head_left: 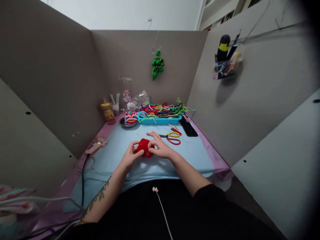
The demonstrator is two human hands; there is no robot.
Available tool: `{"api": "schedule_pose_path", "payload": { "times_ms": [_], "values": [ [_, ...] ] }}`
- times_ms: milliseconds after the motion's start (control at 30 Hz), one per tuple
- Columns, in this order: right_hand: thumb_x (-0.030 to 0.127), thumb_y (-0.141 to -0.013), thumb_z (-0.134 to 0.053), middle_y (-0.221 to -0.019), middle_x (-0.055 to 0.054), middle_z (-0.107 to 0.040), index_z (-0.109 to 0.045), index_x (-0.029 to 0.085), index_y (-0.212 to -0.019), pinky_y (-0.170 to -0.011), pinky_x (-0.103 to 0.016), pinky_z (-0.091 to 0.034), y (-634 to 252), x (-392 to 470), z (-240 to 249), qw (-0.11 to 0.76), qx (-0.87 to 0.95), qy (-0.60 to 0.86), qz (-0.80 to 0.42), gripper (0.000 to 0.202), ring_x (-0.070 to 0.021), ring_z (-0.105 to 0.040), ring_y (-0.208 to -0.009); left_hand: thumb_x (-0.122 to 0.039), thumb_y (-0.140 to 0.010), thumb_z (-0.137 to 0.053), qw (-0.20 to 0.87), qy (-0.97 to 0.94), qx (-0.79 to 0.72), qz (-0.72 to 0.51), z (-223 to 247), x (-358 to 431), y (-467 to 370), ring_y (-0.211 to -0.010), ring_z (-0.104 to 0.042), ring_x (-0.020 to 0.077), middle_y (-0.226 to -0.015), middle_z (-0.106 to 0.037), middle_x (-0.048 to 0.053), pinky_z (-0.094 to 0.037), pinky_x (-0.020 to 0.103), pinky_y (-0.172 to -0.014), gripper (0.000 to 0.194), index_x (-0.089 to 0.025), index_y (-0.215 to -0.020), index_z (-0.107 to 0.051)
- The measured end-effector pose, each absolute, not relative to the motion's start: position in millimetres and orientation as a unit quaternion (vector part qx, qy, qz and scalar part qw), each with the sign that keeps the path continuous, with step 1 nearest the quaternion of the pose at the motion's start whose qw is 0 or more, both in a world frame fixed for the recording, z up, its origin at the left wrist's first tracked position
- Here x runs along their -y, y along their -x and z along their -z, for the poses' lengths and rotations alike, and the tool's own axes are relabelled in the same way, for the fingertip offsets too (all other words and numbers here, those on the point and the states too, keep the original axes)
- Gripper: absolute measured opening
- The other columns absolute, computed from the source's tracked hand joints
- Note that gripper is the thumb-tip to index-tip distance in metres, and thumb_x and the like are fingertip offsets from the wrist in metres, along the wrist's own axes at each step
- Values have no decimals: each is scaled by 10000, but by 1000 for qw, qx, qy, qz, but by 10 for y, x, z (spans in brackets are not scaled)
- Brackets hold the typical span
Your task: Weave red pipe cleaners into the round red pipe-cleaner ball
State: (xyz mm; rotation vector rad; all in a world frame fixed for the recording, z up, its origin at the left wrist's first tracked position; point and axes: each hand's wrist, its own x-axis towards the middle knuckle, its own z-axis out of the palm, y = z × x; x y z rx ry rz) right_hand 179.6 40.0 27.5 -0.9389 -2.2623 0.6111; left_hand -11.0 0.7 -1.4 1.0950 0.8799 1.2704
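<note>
A small red fuzzy piece [143, 145], rounded and apparently made of pipe cleaner, is held up over the blue cloth [112, 143]. My left hand [130, 154] grips its left side, thumb in front and fingers behind. On the right side, the thumb and index finger of my right hand [160, 146] pinch it, while the other fingers stretch away from it. Just beyond my right hand lie scissors [173, 137] with one yellow and one red handle. Parts of the red piece are covered by my fingers.
A blue tray [160, 121] heaped with coloured pipe cleaners stands at the back, beside a metal bowl [128, 125] with colourful pieces. A black phone [189, 129] lies at right, a glue gun [97, 145] with its cable at left. Partition walls enclose the table.
</note>
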Motion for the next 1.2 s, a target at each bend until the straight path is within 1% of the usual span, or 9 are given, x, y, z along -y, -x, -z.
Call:
{"api": "schedule_pose_path", "payload": {
  "times_ms": [67, 133, 233, 333, 500, 733, 967, 1100, 1200],
  "values": [
    [130, -712, -671, -1489, -71, -404, -674, 188, -682, -1128, -574, -243, -1774, -384, -275, 295, 855, 359, -231, 66, -357, -163, -1463, -316, -603, -860, 577, -476, -396, -533, 11, -13, 113, -840, -702, 233, -970, -732, 92, -506, 360, -800, 770, -186, -1237, -444],
    [131, -705, -680, -1496, -77, -394, -685, 182, -668, -1137, -577, -220, -1750, -354, -275, 293, 857, 363, -220, 63, -371, -140, -1465, -301, -582, -870, 556, -490, -421, -524, -10, -14, 105, -841, -702, 239, -978, -726, 96, -514, 371, -797, 962, -186, -1371, -330],
    [140, -707, -684, -1492, -80, -400, -695, 186, -658, -1136, -591, -208, -1724, -306, -291, 294, 859, 369, -197, 68, -376, -143, -1462, -278, -566, -869, 527, -519, -440, -510, -59, -4, 82, -813, -703, 239, -949, -718, 84, -523, 369, -778, 1093, -171, -1444, -227],
    [138, -697, -698, -1476, -61, -422, -694, 200, -655, -1126, -615, -209, -1721, -272, -319, 291, 865, 367, -182, 75, -373, -157, -1459, -280, -589, -845, 525, -531, -433, -505, -94, 11, 65, -801, -703, 241, -932, -714, 77, -528, 370, -772, 1049, -168, -1439, -241],
    [130, -703, -688, -1455, -55, -432, -684, 200, -666, -1130, -598, -220, -1738, -250, -350, 293, 872, 354, -169, 79, -367, -164, -1454, -308, -650, -794, 530, -550, -410, -499, -108, 13, 77, -804, -690, 225, -932, -708, 74, -523, 352, -765, 861, -174, -1357, -322],
    [156, -715, -656, -1427, -72, -433, -686, 191, -684, -1129, -567, -220, -1728, -256, -363, 308, 874, 341, -160, 55, -363, -178, -1435, -344, -706, -735, 445, -625, -449, -458, -162, -5, 155, -798, -679, 200, -926, -699, 60, -505, 339, -758, 720, -169, -1268, -322],
    [148, -708, -635, -1424, -56, -426, -678, 201, -679, -1135, -544, -204, -1725, -250, -322, 324, 873, 321, -174, 74, -342, -178, -1429, -334, -645, -783, 497, -572, -448, -474, -226, 36, 115, -683, -682, 186, -783, -698, -2, -506, 295, -652, 683, -199, -1150, -344],
    [163, -715, -645, -1403, -77, -433, -675, 190, -681, -1142, -516, -200, -1744, -277, -331, 327, 864, 320, -209, 53, -335, -187, -1423, -337, -607, -827, 536, -530, -439, -489, -225, 23, 99, -683, -691, 198, -770, -712, 2, -514, 299, -653, 715, -201, -1127, -356],
    [158, -716, -649, -1382, -82, -454, -657, 185, -669, -1139, -512, -205, -1772, -336, -346, 314, 849, 332, -266, 55, -323, -230, -1406, -358, -616, -834, 565, -516, -422, -486, -197, -8, 146, -690, -691, 197, -805, -725, 30, -512, 309, -676, 761, -179, -1191, -369]
  ]
}}
